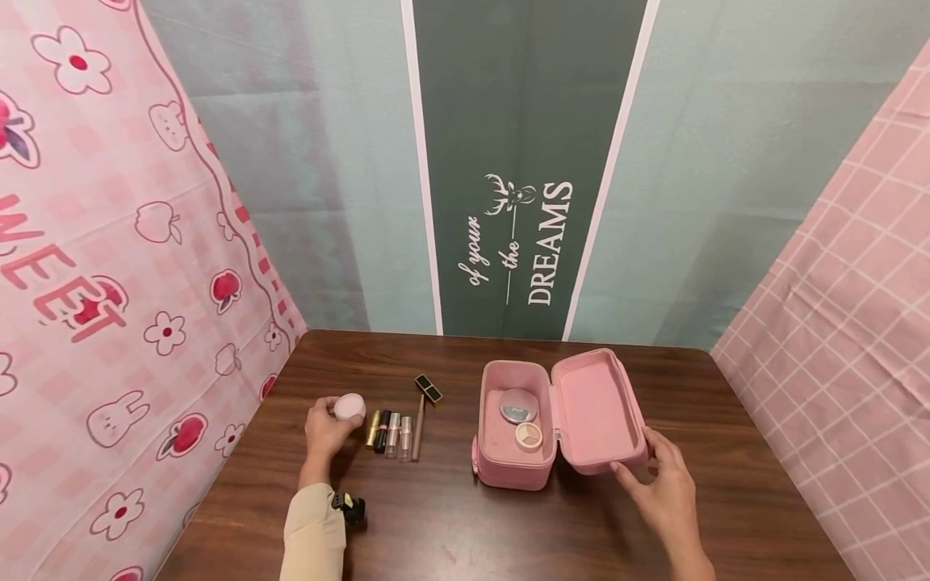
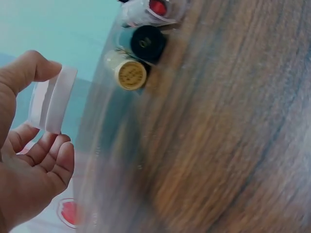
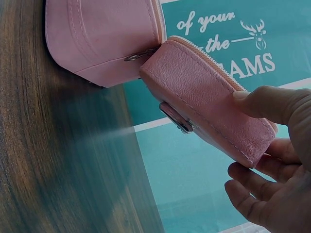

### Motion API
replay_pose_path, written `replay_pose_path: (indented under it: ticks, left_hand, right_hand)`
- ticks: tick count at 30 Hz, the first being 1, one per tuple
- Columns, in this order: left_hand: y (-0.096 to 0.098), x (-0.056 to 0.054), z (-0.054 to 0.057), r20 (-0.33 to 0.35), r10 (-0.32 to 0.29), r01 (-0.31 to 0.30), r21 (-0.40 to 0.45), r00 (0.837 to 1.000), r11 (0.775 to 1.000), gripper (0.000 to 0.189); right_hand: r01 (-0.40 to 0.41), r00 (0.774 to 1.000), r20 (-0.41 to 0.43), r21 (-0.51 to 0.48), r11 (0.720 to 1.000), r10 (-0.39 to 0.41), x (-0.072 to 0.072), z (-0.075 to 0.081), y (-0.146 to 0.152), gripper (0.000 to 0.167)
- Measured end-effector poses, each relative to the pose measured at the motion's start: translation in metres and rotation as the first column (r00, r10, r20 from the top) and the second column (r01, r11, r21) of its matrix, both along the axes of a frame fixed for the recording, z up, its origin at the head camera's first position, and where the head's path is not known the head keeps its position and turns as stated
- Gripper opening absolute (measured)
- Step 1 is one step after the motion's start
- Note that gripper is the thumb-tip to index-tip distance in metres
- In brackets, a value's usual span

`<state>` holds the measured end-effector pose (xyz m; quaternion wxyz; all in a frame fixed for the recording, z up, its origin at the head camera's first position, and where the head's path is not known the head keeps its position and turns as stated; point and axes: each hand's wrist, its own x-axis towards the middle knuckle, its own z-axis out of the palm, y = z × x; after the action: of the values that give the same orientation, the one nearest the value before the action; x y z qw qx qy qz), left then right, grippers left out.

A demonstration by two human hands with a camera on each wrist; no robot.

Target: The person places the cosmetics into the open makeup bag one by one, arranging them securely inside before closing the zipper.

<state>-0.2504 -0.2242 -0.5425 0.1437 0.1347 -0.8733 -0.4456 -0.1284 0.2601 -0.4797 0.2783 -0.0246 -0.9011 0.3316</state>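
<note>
My left hand (image 1: 327, 429) pinches a small round pale-pink container (image 1: 350, 406), at the left of the table in the head view. In the left wrist view the container (image 2: 60, 99) is white and flat, between thumb and fingertips. On the right, my right hand (image 1: 664, 484) grips the raised lid (image 1: 599, 411) of a pink cosmetic case (image 1: 513, 474). Thumb and fingers hold the lid's outer end in the right wrist view, where a metal handle fitting (image 3: 176, 117) shows. Inside the open case lie a round silver-edged compact (image 1: 518, 406) and a small three-part palette (image 1: 529, 436).
Beside my left hand stand or lie several lipstick tubes, including a gold one (image 1: 374, 429) and a black one (image 1: 383, 431). A brown pencil-like stick (image 1: 418, 432) and a small black-and-gold case (image 1: 429, 389) are right of them. Printed curtains (image 1: 349, 202) surround the wooden table (image 1: 436, 524).
</note>
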Motion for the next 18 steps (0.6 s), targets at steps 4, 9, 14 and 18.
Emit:
replay_pose_path:
  ticks: [4,9,14,18]
  left_hand:
    - [0.002,0.002,0.007,-0.008,-0.013,0.013,-0.002,1.0,1.0,0.052]
    - [0.003,0.003,0.01,-0.011,-0.02,0.02,0.001,1.0,1.0,0.052]
    - [0.004,0.006,0.012,0.009,-0.019,0.019,0.006,1.0,1.0,0.052]
    - [0.007,0.01,0.019,0.044,-0.029,0.028,0.014,0.999,1.0,0.051]
  right_hand:
    - [0.004,1.0,0.0,-0.005,1.0,-0.004,0.0,0.0,0.0,0.068]
    - [0.0,1.0,-0.001,-0.004,1.0,0.0,-0.001,0.001,-0.001,0.068]
    - [-0.004,1.0,-0.004,-0.002,1.0,0.004,-0.001,0.003,0.0,0.067]
    - [-0.003,1.0,-0.004,-0.003,1.0,0.003,-0.002,0.003,-0.001,0.068]
